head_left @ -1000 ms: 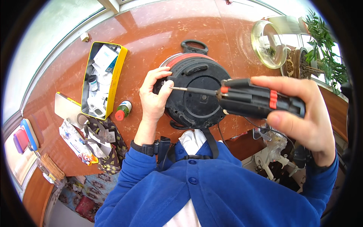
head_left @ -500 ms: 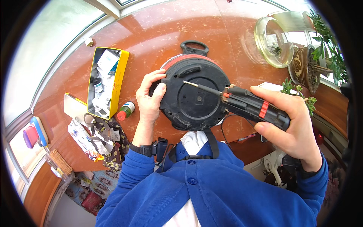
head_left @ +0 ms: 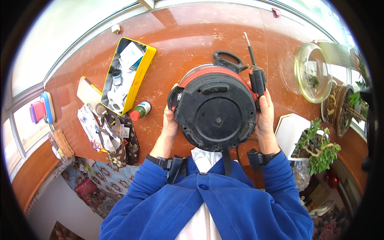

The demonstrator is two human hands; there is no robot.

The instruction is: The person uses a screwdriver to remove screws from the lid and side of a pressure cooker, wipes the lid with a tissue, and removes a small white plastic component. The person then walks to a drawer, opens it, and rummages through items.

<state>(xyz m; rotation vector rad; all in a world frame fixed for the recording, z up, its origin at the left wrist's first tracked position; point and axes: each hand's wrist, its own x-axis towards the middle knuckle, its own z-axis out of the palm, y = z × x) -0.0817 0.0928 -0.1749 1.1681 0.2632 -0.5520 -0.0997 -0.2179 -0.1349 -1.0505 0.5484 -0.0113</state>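
A round electric pan [head_left: 218,124], red-sided with a black underside facing up toward me, is held over the table in front of my chest. My left hand [head_left: 171,124] grips its left edge by a black side handle [head_left: 175,99]. My right hand [head_left: 265,116] closes around the right edge and also holds a multi-bit screwdriver [head_left: 258,82]. The screwdriver has a thick black-and-red handle and its long metal shaft points away from me. At the pan's far side a black loop handle [head_left: 228,59] sticks out. The fingers under the pan are partly hidden.
To the left stand a yellow box [head_left: 138,82] with bottles and packets, a red-capped bottle [head_left: 141,111] and a dark patterned bag [head_left: 120,138]. On the right are a glass bowl [head_left: 313,74], a brown pot plant [head_left: 338,108] and a white planter [head_left: 289,134] with a succulent.
My right hand has moved from over the underside to the pan's right edge, and the screwdriver now points away from me. The pan appears lifted and tilted, and my view has shifted.
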